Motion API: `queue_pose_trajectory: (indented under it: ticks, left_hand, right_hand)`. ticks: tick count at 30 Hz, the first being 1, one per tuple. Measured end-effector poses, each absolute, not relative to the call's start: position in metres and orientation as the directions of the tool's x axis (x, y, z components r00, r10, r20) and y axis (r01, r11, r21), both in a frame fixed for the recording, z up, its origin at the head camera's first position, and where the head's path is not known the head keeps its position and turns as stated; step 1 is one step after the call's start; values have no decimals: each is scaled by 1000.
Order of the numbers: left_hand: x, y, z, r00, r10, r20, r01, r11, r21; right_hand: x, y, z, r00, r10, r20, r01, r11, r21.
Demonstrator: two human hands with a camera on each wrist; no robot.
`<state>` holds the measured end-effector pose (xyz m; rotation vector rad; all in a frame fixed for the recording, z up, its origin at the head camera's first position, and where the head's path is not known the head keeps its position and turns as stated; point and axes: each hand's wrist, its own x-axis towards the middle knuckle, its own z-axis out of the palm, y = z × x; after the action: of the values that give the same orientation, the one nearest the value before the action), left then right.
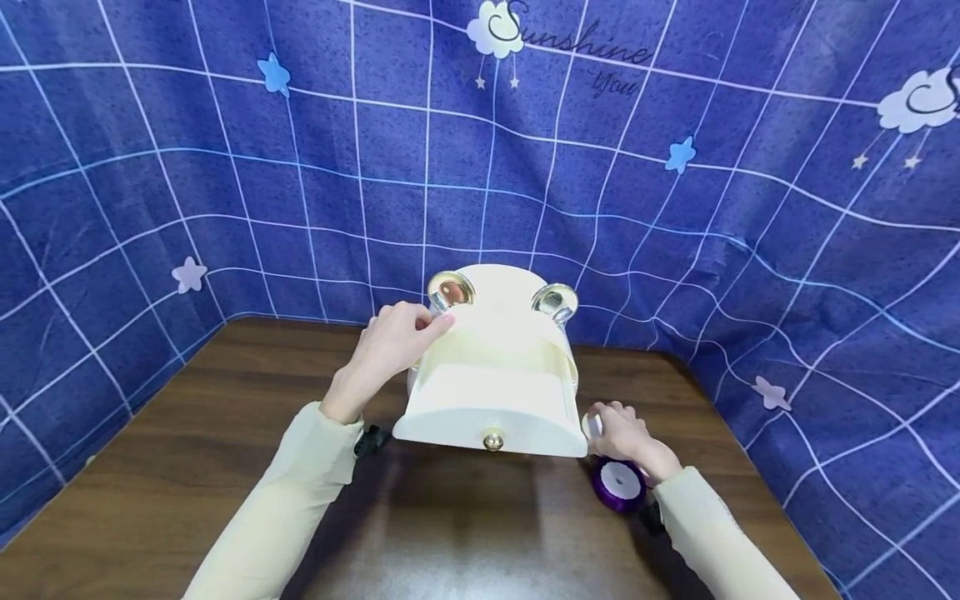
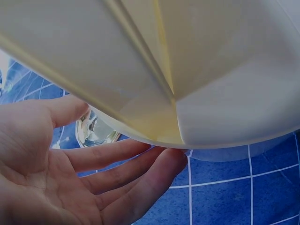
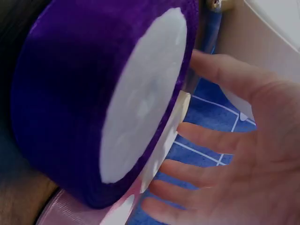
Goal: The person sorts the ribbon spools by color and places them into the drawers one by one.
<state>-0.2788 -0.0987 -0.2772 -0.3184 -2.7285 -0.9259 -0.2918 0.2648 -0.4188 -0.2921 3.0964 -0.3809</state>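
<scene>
A white box (image 1: 501, 283) stands upright with its drawer (image 1: 487, 429) pulled out toward me. The drawer front has a round gold knob (image 1: 492, 442). My left hand (image 1: 393, 337) is at the box's upper left, its thumb by the gold-rimmed round ornament (image 1: 451, 289). In the left wrist view its loosely bent fingers (image 2: 117, 154) touch the white rim. Right of the drawer, my right hand (image 1: 626, 437) reaches among ribbon spools, with fingertips spread at a cream spool (image 3: 164, 145). A purple ribbon spool (image 1: 618, 485) lies below that hand; a pink ribbon spool (image 3: 75, 211) shows under it.
A second gold-rimmed ornament (image 1: 555, 300) is on the box's right side. Everything stands on a brown wooden table (image 1: 247, 417). Behind and at both sides hangs a blue checked curtain (image 1: 375, 167) with clouds and stars.
</scene>
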Motion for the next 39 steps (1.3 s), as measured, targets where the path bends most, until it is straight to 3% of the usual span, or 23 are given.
queue_pose_trajectory:
  ticks: [6, 14, 22, 39]
  left_hand:
    - [-279, -97, -279, -947, 124, 298, 279, 776, 565]
    - [-279, -98, -280, -939, 125, 322, 296, 771, 564]
    - [-278, -98, -280, -937, 119, 327, 295, 771, 565]
    - [-279, -98, -281, -936, 129, 326, 303, 768, 564]
  right_hand:
    - [-294, 270, -424, -985, -169, 42, -174, 948, -266]
    - [-294, 269, -419, -974, -146, 173, -197, 924, -328]
    - [-275, 268, -381, -933, -184, 310, -290, 892, -346]
    - [-237, 263, -298, -853, -217, 474, -420, 825, -378]
